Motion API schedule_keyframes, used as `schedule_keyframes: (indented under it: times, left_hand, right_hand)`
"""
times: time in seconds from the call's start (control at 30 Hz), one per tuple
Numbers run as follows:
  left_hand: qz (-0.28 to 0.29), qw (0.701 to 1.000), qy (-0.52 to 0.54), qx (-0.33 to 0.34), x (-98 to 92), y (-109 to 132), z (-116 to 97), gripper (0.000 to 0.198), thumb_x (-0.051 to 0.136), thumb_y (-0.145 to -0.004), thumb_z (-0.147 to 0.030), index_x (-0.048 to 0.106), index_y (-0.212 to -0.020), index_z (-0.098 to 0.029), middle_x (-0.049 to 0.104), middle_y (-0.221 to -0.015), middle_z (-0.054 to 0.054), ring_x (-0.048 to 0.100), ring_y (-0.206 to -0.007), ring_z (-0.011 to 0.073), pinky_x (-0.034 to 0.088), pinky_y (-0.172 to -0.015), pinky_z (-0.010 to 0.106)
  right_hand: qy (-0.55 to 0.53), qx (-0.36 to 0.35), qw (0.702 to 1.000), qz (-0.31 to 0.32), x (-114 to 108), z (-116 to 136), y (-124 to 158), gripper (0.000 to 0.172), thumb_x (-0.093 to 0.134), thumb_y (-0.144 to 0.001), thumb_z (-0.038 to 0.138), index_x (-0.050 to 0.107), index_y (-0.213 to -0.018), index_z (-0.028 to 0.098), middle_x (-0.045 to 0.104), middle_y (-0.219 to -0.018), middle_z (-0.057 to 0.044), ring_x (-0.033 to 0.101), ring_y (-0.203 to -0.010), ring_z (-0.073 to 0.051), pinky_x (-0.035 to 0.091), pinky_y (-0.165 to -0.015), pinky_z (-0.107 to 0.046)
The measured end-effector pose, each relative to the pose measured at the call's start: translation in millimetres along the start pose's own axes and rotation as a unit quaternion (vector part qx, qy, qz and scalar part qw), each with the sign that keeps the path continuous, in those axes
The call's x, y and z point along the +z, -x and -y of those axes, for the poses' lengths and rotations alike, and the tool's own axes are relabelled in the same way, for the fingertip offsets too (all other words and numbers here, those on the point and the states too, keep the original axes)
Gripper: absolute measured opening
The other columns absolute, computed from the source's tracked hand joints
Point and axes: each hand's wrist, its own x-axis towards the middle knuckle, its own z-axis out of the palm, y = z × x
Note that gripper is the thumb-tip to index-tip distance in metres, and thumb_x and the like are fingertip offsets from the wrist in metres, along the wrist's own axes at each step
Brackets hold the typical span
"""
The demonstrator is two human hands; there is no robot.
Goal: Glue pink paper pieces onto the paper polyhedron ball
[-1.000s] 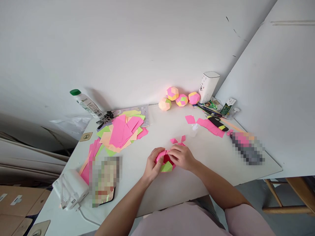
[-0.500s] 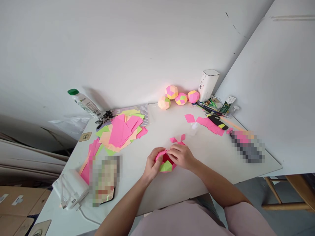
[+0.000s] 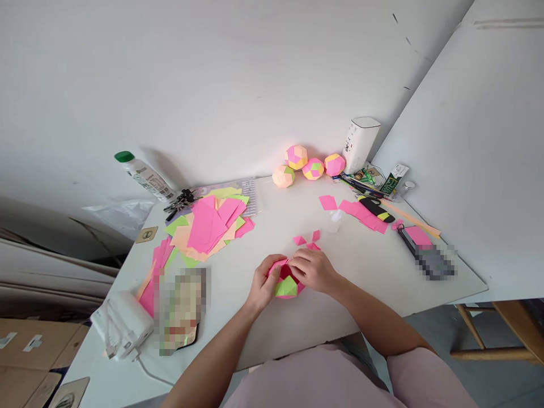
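Roughly at the middle of the near half of the table [image 3: 374, 272] sits a half-built paper shell [image 3: 287, 287], pink with one green face, held between both hands just above the tabletop. It is a rounded cup rather than a long thing: a little wider from 9 to 3 o'clock than from 12 to 6, with its open mouth turned upward and showing a dark red inside, and its green face turned to 6 o'clock, toward the person. The left hand [image 3: 262, 286] is curled around its 9 o'clock side, fingers wrapped on the pink wall and thumb on the rim. The right hand [image 3: 315, 271] comes in from 3 o'clock, its fingertips pressed together on the rim at about 1 o'clock; whether a loose piece lies under them cannot be told. Counting from the shell, with 12 toward the wall: two small pink pieces [image 3: 300, 240] lie near at 12 to 1 o'clock; four finished balls [image 3: 284, 175] stand far off at 12, close to the wall, with a white box [image 3: 360, 144] beside them at 1. A pile of sheets [image 3: 208, 224], pink, green and peach, spreads at 10 to 11, with keys [image 3: 181, 201] and a bottle [image 3: 142, 173] beyond it. Scissors [image 3: 376, 208] rest on pink sheets at 2. A white charger [image 3: 123, 324] sits at 8, at the table's edge.
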Motion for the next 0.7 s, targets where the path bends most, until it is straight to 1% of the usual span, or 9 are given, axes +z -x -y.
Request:
schedule_keyframes:
  times: [0.4,0.7]
  left_hand:
    - [-0.002,1.000,-0.001,-0.003,1.1,-0.4,-1.0,0.037,0.041,-0.091,-0.045,0.059,-0.106,-0.017,0.063,-0.105,0.010,0.059,-0.097,0.0225,0.049,-0.084,0.035]
    - [0.000,1.000,-0.021,0.020,1.2,0.2,-1.2,0.037,0.039,-0.092,-0.045,0.059,-0.106,-0.017,0.064,-0.103,0.009,0.060,-0.095,0.0215,0.049,-0.084,0.035]
  right_hand:
    - [0.006,-0.003,1.000,-0.008,1.2,0.1,0.1,0.019,0.051,-0.081,0.005,0.060,-0.070,0.018,0.059,-0.064,0.001,0.048,-0.055,-0.009,0.033,-0.047,-0.021]
    - [0.012,0.009,1.000,0.001,1.8,1.0,1.8,0.020,0.050,-0.081,0.005,0.059,-0.069,0.018,0.058,-0.063,0.001,0.047,-0.054,-0.009,0.032,-0.047,-0.021]
